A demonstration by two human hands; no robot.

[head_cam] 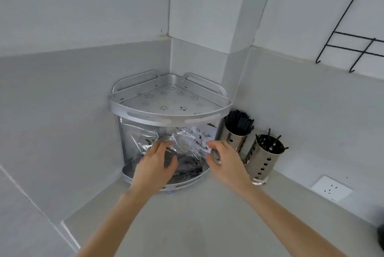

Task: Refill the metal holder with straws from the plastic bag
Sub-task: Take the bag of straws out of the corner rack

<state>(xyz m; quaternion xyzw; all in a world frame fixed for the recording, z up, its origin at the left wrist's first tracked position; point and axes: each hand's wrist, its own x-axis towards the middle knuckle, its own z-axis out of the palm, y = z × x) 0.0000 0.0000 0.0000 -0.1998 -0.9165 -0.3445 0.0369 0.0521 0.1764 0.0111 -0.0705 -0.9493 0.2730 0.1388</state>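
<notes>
A pale grey counter runs into a wall corner, where a two-tier metal corner shelf stands on it. The shelf's top tier is bare, and its bottom tier carries crumpled clear plastic bags. Just right of the shelf, two perforated metal holders stand on the counter, the far holder packed with black straws, the near holder with only a few.

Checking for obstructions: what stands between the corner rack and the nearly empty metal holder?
In the head view, a full perforated steel holder packed with black straws stands between them.
</notes>
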